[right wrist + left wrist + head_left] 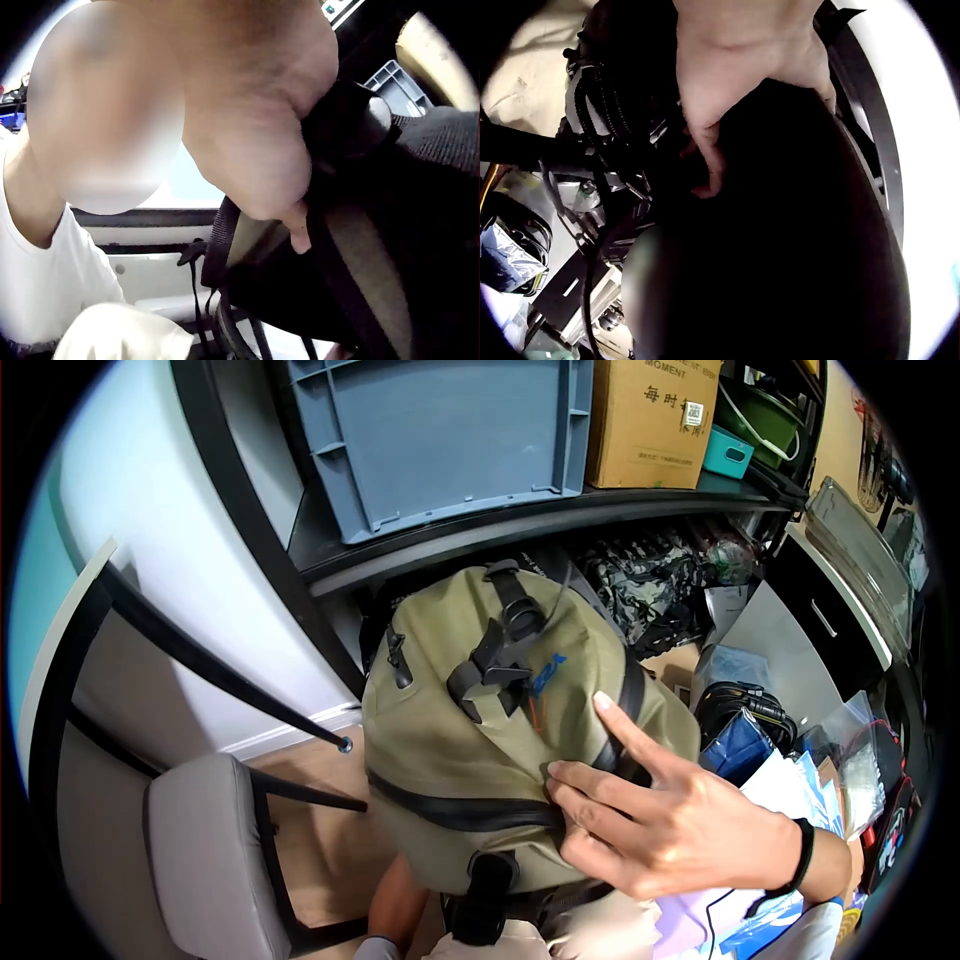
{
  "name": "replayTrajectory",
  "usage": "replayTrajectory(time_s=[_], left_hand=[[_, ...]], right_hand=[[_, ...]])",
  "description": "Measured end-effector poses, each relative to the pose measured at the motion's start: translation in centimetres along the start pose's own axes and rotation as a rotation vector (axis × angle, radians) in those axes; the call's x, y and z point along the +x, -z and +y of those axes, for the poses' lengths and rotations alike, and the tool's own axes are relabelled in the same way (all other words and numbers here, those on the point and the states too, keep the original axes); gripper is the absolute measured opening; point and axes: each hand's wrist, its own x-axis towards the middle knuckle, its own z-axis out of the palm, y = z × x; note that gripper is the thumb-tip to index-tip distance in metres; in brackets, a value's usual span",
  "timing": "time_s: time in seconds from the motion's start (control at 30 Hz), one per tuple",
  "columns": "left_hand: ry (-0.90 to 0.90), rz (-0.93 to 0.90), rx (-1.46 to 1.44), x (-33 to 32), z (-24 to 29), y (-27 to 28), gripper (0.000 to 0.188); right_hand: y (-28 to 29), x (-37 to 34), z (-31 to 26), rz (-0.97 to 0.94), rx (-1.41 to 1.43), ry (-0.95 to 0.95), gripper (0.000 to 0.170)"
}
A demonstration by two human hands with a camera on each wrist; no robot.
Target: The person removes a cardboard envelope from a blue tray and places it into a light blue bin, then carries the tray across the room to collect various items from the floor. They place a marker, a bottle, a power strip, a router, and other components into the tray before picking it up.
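Observation:
An olive backpack [430,730] with black zips, a black buckle strap [500,660] and a small blue logo fills the middle of the head view. Over its near right side lies my right hand [640,820], index finger extended and fingertips touching the fabric. The right wrist view shows this hand [255,150] against the pack's dark straps. My left forearm [395,905] reaches under the pack, which hides the hand in the head view. In the left wrist view the left hand [742,67] rests against the pack's dark side, most fingers out of sight.
A shelf [450,530] behind the pack bears a grey-blue crate [460,440] and a cardboard box [650,430]. To the left stands a grey chair [215,850]. Plastic bags, cables [745,715] and a drawer cabinet [820,610] crowd the right side.

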Motion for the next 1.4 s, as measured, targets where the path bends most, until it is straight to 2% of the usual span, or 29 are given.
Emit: replayTrajectory(time_s=[0.17, 0.27, 0.37, 0.43, 0.47, 0.53, 0.57, 0.6, 0.67, 0.73, 0.77, 0.8, 0.87, 0.9, 0.93, 1.0, 1.07, 1.13, 1.27, 1.33, 1.4], left_hand=[[-0.003, -0.007, -0.024, 2.5, 0.8, -0.2, 0.033], [-0.001, -0.010, -0.036, 3.7, 1.0, -0.3, 0.033], [-0.001, -0.012, -0.038, 4.6, 1.8, -0.4, 0.034], [0.007, -0.003, -0.054, 4.5, 1.5, 0.2, 0.034], [0.011, -0.009, -0.061, 4.6, 1.6, 0.4, 0.034], [0.008, -0.009, -0.069, 4.2, 1.7, 0.9, 0.034], [0.010, -0.007, -0.071, 4.1, 1.7, 1.2, 0.034], [0.014, -0.001, -0.071, 4.3, 1.9, 1.4, 0.034], [0.019, 0.001, -0.070, 4.3, 2.2, 1.8, 0.034], [0.015, 0.010, -0.072, 3.8, 2.6, 2.4, 0.034], [0.011, 0.016, -0.069, 3.4, 2.9, 2.7, 0.034], [0.010, 0.020, -0.072, 3.2, 3.0, 2.8, 0.034], [0.012, 0.026, -0.084, 3.0, 3.4, 2.9, 0.034], [0.012, 0.021, -0.084, 2.8, 3.7, 3.1, 0.034], [0.006, 0.024, -0.092, 2.6, 3.9, 3.3, 0.034], [0.002, 0.023, -0.110, 2.5, 4.2, 4.0, 0.034], [0.003, 0.021, -0.132, 2.8, 4.0, 4.3, 0.034], [0.009, 0.011, -0.145, 3.0, 3.7, 4.4, 0.034], [0.019, 0.007, -0.169, 3.3, 3.5, 5.2, 0.035], [0.017, 0.002, -0.175, 3.8, 3.5, 5.3, 0.035], [0.018, -0.002, -0.182, 4.5, 3.6, 5.3, 0.035]], right_hand=[[-7.8, -1.0, 4.7, 0.014, -0.081, 0.048, 0.009], [-12.3, -1.0, 6.8, 0.060, -0.025, 0.032, 0.006], [-13.1, -1.5, 6.8, -0.002, 0.057, -0.013, 0.011], [-13.9, -2.6, 6.5, -0.092, 0.115, -0.044, 0.022], [-13.7, -3.1, 6.8, -0.185, 0.137, -0.017, 0.038], [-13.2, -4.1, 6.5, -0.132, 0.435, -0.243, 0.061], [-13.5, -5.2, 7.0, -0.095, 0.398, -0.314, 0.102], [-14.0, -6.3, 7.2, 0.026, 0.640, -0.514, 0.129], [-16.6, -9.6, 8.6, 0.139, 1.262, -0.763, 0.159], [-16.8, -10.7, 9.8, 0.169, 1.792, -0.891, 0.153], [-18.5, -10.9, 9.4, 0.200, 1.805, -1.085, 0.128], [-18.1, -10.1, 9.6, 0.206, 1.810, -1.096, 0.128], [-17.1, -6.8, 10.2, -0.209, 1.647, -1.392, 0.108], [-17.8, -5.9, 9.8, -0.013, 1.785, -1.493, 0.107], [-19.3, -6.1, 9.8, -0.019, 1.787, -1.493, 0.107], [-22.4, -6.3, 10.0, 0.017, 1.816, -1.295, 0.097], [-22.6, -6.2, 9.6, 0.175, 1.828, -1.225, 0.082], [-22.6, -5.8, 8.8, 0.338, 1.964, -1.178, 0.075], [-23.5, -6.3, 9.4, 0.352, 1.926, -1.210, 0.074], [-22.2, -5.3, 10.3, 0.258, 1.650, -1.044, 0.072], [-21.6, -4.9, 10.8, 0.209, 1.529, -1.004, 0.069]])
